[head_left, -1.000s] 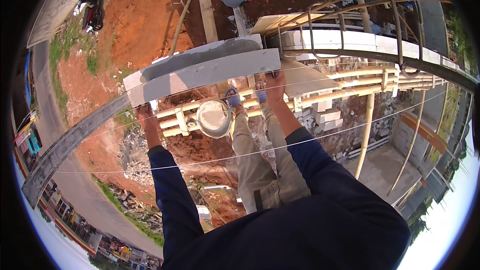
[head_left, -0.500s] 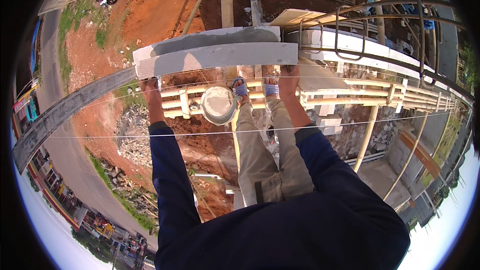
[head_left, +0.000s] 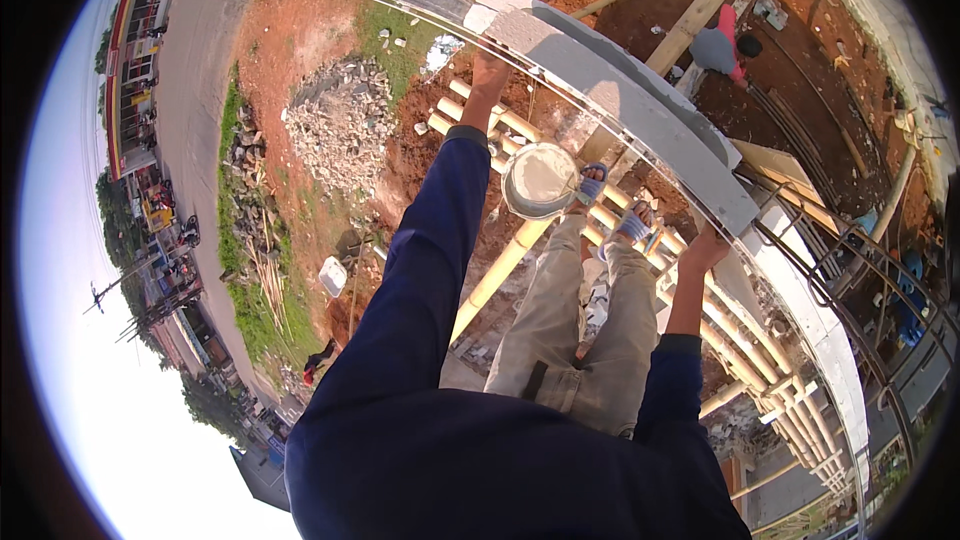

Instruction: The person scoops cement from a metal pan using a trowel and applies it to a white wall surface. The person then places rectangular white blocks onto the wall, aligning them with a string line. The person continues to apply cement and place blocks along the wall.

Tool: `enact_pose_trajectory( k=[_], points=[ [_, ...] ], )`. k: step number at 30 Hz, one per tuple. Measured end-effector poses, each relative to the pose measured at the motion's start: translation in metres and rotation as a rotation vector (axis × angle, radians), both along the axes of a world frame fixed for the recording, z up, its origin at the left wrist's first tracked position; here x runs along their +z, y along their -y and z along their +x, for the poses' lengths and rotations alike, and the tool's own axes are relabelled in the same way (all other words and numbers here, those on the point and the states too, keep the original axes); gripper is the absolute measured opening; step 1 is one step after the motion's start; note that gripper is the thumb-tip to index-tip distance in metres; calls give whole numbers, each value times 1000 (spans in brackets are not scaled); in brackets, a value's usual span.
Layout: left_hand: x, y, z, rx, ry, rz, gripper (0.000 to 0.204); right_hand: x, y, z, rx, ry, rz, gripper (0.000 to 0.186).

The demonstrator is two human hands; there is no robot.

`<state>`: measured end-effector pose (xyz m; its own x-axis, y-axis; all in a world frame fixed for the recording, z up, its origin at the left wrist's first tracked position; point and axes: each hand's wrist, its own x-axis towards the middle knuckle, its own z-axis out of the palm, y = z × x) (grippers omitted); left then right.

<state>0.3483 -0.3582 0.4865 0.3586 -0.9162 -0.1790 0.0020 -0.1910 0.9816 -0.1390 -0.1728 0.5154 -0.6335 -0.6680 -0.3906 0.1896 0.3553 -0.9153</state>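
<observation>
A long pale grey concrete block (head_left: 610,80) lies in front of me along the wall top, at a slant in the view. My left hand (head_left: 487,73) grips its far left end from the near side, the fingers partly hidden by the block. At the other end my right hand (head_left: 705,250) is closed on the lower near corner, its fingertips also out of sight. Darker grey wet mortar (head_left: 628,68) shows on the surface just behind the block. Thin taut string lines run along the near face. Below, a round bucket (head_left: 540,180) of pale mortar stands by my sandalled feet.
Bamboo poles (head_left: 770,360) form the scaffold under my feet, with gaps down to rubble and red soil. Bent steel bars (head_left: 830,280) jut out at the right end of the block. A person (head_left: 722,48) crouches on the ground beyond the wall. A rubble heap (head_left: 340,120) lies left.
The view has swung, so the wall and block now slant down to the right and more road and sky show at left. Both hands stay at the block's ends.
</observation>
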Motion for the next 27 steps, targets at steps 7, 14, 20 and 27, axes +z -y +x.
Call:
enact_pose_trajectory(
  k=[7,14,20,27],
  points=[
    [10,-3,-22,104,-55,-53,70,10,-2,-8,104,-103,41,58],
    [-29,-1,1,11,204,-56,68,-25,-11,-26,115,-64,-88,55],
    [13,-15,-24,33,-33,8,75,-21,-10,-31,114,-15,-46,50],
    [5,-20,0,11,-110,-59,76,-5,-7,-9,62,82,-179,52]
  ],
)
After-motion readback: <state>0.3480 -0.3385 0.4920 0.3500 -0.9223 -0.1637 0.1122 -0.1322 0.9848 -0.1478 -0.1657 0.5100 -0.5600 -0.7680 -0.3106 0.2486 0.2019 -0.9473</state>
